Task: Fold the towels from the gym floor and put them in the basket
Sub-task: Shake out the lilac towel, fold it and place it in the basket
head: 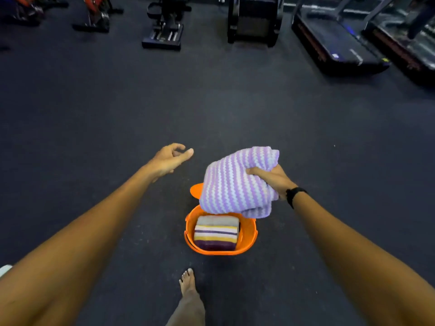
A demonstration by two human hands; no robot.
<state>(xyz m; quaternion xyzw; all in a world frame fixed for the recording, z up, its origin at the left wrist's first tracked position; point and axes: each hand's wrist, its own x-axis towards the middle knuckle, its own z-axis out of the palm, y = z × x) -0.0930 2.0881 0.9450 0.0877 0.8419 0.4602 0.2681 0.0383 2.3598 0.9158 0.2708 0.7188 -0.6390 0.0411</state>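
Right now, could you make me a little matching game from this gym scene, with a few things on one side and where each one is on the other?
Things:
1. lilac zigzag towel
2. striped towel
3. orange basket
4. left hand

Places or states:
A. on the floor
B. holds nothing
C. gripped by the right hand
D. folded inside the basket

Pairs: 1-C, 2-D, 3-A, 4-B

One wide-angle view from the person's head looks forward and steeply down over both outstretched arms. The orange basket (248,234) on the dark floor (117,102) lies near below; gym machines (254,20) line the far top edge.
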